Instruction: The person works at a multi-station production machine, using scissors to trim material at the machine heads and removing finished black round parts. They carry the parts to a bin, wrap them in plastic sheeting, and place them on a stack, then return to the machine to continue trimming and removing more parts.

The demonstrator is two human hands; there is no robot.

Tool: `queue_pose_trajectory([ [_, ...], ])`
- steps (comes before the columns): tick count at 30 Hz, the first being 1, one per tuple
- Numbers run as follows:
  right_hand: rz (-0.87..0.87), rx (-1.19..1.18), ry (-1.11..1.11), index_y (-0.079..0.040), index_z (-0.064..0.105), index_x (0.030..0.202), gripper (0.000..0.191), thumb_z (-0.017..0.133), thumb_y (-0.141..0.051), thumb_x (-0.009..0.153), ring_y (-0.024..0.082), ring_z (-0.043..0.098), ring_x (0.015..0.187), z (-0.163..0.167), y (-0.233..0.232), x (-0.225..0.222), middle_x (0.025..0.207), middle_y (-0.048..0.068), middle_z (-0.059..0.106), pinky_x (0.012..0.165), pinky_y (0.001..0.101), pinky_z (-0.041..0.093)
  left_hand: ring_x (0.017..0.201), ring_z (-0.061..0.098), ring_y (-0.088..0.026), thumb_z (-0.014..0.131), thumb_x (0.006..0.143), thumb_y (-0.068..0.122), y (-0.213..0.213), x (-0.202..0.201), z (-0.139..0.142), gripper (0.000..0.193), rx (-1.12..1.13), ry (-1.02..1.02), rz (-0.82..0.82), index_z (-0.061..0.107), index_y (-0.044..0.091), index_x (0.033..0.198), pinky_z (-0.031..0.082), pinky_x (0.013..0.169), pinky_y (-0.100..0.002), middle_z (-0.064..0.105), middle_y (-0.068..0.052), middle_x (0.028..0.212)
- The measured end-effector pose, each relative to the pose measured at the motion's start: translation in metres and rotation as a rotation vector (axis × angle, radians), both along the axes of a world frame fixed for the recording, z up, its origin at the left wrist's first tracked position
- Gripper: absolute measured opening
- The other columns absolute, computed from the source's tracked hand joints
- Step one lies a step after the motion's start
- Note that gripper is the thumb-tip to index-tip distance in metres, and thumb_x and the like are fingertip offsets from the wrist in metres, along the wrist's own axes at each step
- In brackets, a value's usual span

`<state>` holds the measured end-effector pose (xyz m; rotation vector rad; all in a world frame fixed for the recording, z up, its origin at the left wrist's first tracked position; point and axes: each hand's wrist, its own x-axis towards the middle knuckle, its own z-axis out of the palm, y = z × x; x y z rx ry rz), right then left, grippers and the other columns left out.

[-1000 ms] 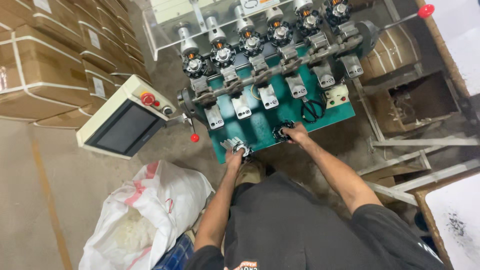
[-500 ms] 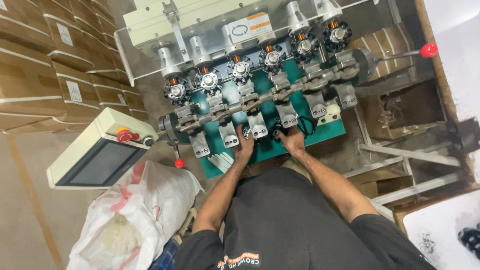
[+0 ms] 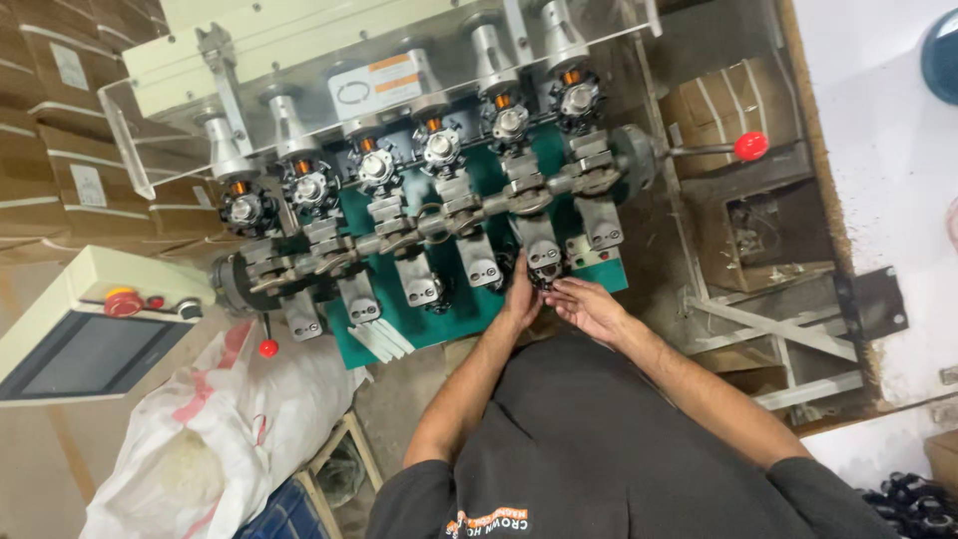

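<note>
Convergence of both hands at one station of the green-based metal winding machine [image 3: 449, 317], where a second ago stood well apart, the left low on the green plate and the right farther along the row, and half a second ago rested on two neighbouring mid-row stations. Left hand [image 3: 519, 297] now pressed up against the lower edge of the grey metal clamp block [image 3: 542, 256], second from the right-hand end of the row, fingers curled toward it. Right hand [image 3: 589, 307] just beside, fingertips drawn close together and touching the left's. Between the two sets of fingertips, directly under that clamp block, a small dark round part [image 3: 549, 282], partly hidden. Cannot tell whether truly pinched by either hand or only touched. Judging from this shift, work moved along the row and narrowed to this single station, both hands on one small piece rather than one hand per station. Off to the side and untouched: long lever with a red ball knob [image 3: 750, 146], cream control box with a dark screen [image 3: 95, 334], white plastic sack [image 3: 215, 429] and stacked brown cardboard cartons [image 3: 60, 130].
</note>
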<state>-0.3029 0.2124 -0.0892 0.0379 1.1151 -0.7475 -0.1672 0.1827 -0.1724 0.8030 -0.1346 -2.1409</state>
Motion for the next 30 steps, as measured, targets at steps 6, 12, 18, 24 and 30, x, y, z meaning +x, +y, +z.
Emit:
queue_pose_trajectory([
  [6, -0.180, -0.107, -0.064, -0.004, 0.071, 0.096, 0.007, 0.067, -0.010, 0.094, 0.012, 0.069, 0.082, 0.012, -0.016, -0.056, 0.090, 0.005, 0.073, 0.067, 0.0249, 0.054, 0.114, 0.069, -0.030, 0.036, 0.108, 0.062, -0.027, -0.076, 0.033, 0.070, -0.083, 0.244, -0.030, 0.061, 0.001, 0.133, 0.055, 0.101, -0.040, 0.069, -0.012, 0.122],
  [12, -0.171, -0.090, -0.016, -0.006, 0.073, 0.096, 0.006, 0.072, -0.009, 0.091, 0.007, 0.057, 0.070, 0.016, -0.021, -0.070, 0.086, 0.000, 0.070, 0.059, 0.0220, 0.045, 0.106, 0.070, -0.030, 0.029, 0.109, 0.057, -0.034, -0.095, 0.053, 0.072, -0.102, 0.177, 0.029, 0.059, -0.002, 0.137, 0.055, 0.098, -0.042, 0.070, -0.015, 0.124],
  [18, -0.127, -0.020, 0.004, -0.006, 0.074, 0.100, 0.013, 0.072, -0.014, 0.091, 0.007, 0.057, 0.068, 0.013, -0.014, -0.073, 0.085, -0.002, 0.070, 0.059, 0.0227, 0.044, 0.101, 0.070, -0.031, 0.029, 0.109, 0.053, -0.039, -0.093, 0.041, 0.071, -0.177, 0.194, -0.003, 0.060, -0.005, 0.135, 0.056, 0.096, -0.043, 0.071, -0.018, 0.120],
  [24, -0.030, -0.173, -0.056, -0.006, 0.070, 0.111, 0.020, 0.069, -0.014, 0.093, 0.009, 0.065, 0.076, 0.007, -0.009, -0.077, 0.101, 0.002, 0.076, 0.065, 0.0248, 0.050, 0.113, 0.061, -0.035, 0.051, 0.093, 0.047, -0.024, -0.072, 0.025, 0.064, -0.288, -0.180, -0.242, 0.057, -0.002, 0.133, 0.051, 0.096, -0.048, 0.063, -0.022, 0.130],
  [30, 0.253, -0.160, 0.149, -0.004, 0.068, 0.123, 0.029, 0.064, -0.014, 0.096, 0.009, 0.066, 0.076, -0.005, 0.007, -0.069, 0.106, 0.006, 0.076, 0.066, 0.0242, 0.053, 0.133, 0.046, -0.042, 0.082, 0.071, 0.035, 0.014, 0.011, 0.024, 0.076, -0.998, -2.074, -0.200, 0.054, 0.000, 0.133, 0.046, 0.099, -0.054, 0.051, -0.028, 0.145],
])
